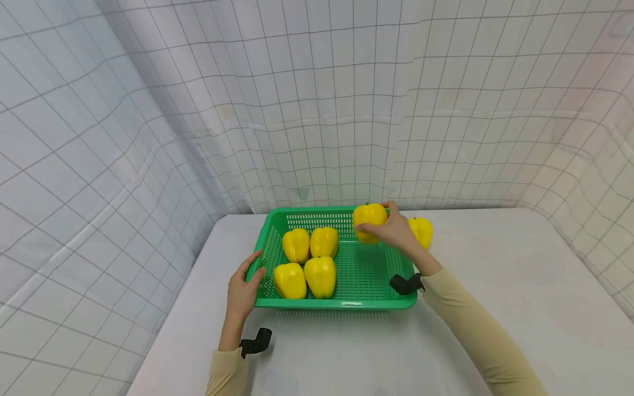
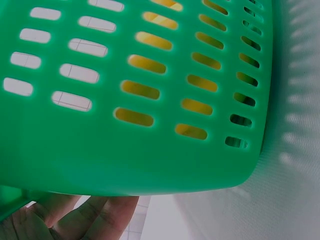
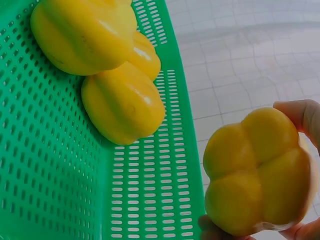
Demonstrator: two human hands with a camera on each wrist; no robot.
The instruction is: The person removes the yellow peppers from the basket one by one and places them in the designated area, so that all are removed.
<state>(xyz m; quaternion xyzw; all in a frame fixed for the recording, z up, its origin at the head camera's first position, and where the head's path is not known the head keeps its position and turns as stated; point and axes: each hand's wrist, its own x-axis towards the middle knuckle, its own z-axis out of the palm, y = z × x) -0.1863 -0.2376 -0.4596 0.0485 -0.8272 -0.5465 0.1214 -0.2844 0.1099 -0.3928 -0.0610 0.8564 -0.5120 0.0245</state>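
Note:
A yellow bell pepper (image 1: 367,217) is held in my right hand (image 1: 398,230) above the back right part of a green plastic basket (image 1: 342,304). Thumb and fingers grip the sides of that pepper (image 3: 255,175) in the right wrist view, its lobed end facing the camera. On the left side of the basket, my left hand (image 1: 241,294) holds the rim, with the thumb over the edge. The left wrist view shows its fingers (image 2: 80,217) at the rim, beside the slotted wall (image 2: 100,155). Several yellow bell peppers (image 1: 320,276) sit in the basket's left half.
Another yellow bell pepper (image 1: 422,232) lies on the white table (image 1: 500,286) just right of the basket, partly hidden by my right hand and wrist. White grid-patterned curtains (image 1: 337,110) enclose the table at the back and sides. A black wrist mount (image 1: 406,284) overlaps the basket's right edge.

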